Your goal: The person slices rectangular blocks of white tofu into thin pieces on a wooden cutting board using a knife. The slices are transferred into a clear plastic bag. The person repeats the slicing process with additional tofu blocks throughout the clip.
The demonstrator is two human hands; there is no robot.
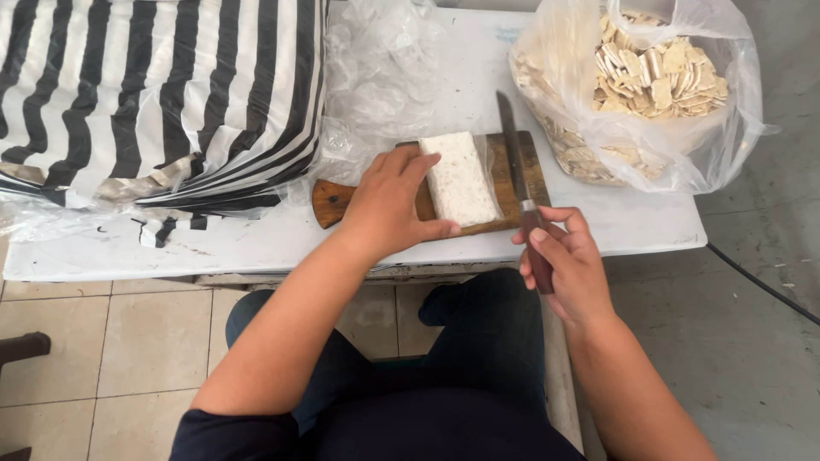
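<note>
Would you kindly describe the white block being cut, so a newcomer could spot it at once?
On the white table, find the brown wooden cutting board in front of the person. The white block lies on it, held by the left hand, beside the knife in the right hand. Unlike the bagged slices, it is one whole, pale slab.

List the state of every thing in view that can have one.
White block: uncut, lying on cutting board.
Knife: gripped by right hand, blade over board.
Left hand: steadying block.
Clear bag of cut pieces: open.
Striped bag: lying flat.
</note>
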